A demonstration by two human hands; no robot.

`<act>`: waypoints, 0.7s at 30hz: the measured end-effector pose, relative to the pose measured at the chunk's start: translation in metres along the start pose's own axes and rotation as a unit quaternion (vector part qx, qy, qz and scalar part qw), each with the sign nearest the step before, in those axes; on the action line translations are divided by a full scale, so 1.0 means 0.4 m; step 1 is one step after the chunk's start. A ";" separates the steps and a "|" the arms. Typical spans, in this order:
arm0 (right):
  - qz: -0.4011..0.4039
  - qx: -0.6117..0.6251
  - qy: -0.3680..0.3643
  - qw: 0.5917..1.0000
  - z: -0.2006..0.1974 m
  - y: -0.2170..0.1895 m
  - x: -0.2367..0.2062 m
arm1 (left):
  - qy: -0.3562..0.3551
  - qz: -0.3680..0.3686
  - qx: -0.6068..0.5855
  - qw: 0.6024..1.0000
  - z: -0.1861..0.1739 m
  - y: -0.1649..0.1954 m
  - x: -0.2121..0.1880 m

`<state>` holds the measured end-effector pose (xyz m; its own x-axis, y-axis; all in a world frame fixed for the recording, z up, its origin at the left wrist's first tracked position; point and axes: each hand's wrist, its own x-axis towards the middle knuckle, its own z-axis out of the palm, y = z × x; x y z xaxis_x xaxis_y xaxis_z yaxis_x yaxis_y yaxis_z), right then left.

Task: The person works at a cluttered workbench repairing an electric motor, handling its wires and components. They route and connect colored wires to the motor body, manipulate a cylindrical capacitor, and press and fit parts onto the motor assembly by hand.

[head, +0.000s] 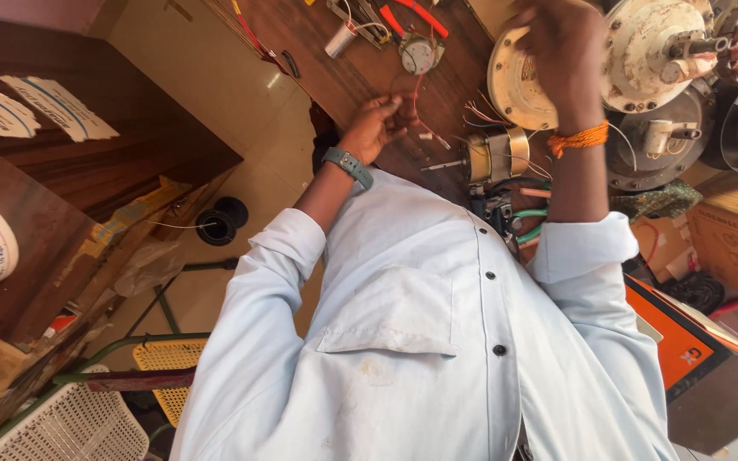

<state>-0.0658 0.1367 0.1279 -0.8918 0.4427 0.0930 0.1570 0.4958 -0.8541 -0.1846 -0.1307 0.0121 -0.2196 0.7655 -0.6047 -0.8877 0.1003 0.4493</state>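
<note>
a: so, where are the hands?

b: the left hand sits over the brown wooden bench, fingers curled in and pinched on a thin red wire. there's a grey watch on that wrist.

a: and the wire, where does it run?

b: up from the fingers toward a small round dial part lying on the bench, just beside red-handled pliers. whether it joins the dial, i can't tell.

a: the right hand?

b: the right hand is raised in front of a cream round motor cover, fingers bent over its upper edge. it's blurred, so i can't tell whether it's gripping the cover or only touching it. an orange thread band circles that wrist.

a: anything between the hands?

b: a small motor with a brass-coloured coil sits on the bench, loose wire ends fanning out above it. to the right are more fan motor parts, stacked close together. a white shirt fills the lower middle, and a black roll of tape lies down on the left.
</note>
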 end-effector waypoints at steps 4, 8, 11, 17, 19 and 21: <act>0.139 0.157 -0.209 0.955 0.108 -0.045 -0.055 | -0.029 0.042 -0.042 0.998 0.009 0.012 0.002; 0.325 0.133 -0.223 0.909 0.180 -0.058 -0.075 | -0.043 0.055 -0.048 0.996 0.020 0.010 -0.003; 0.316 0.133 -0.254 0.904 0.202 -0.050 -0.076 | -0.027 0.063 -0.050 0.996 0.024 0.002 0.005; 0.326 0.248 -0.201 0.890 0.236 -0.023 -0.087 | 0.007 0.078 -0.056 0.995 0.018 -0.014 0.015; 0.325 0.262 -0.184 0.890 0.249 -0.016 -0.092 | 0.014 0.073 -0.075 0.994 0.018 -0.017 0.016; 0.338 0.245 -0.188 0.889 0.262 -0.012 -0.095 | 0.013 0.073 -0.084 0.994 0.019 -0.020 0.015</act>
<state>-0.0773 0.0392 0.0749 -0.7566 0.1894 -0.6258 0.5902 -0.2142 -0.7784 -0.1757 -0.1219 0.0098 -0.3601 0.7466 -0.5594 -0.9002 -0.1207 0.4185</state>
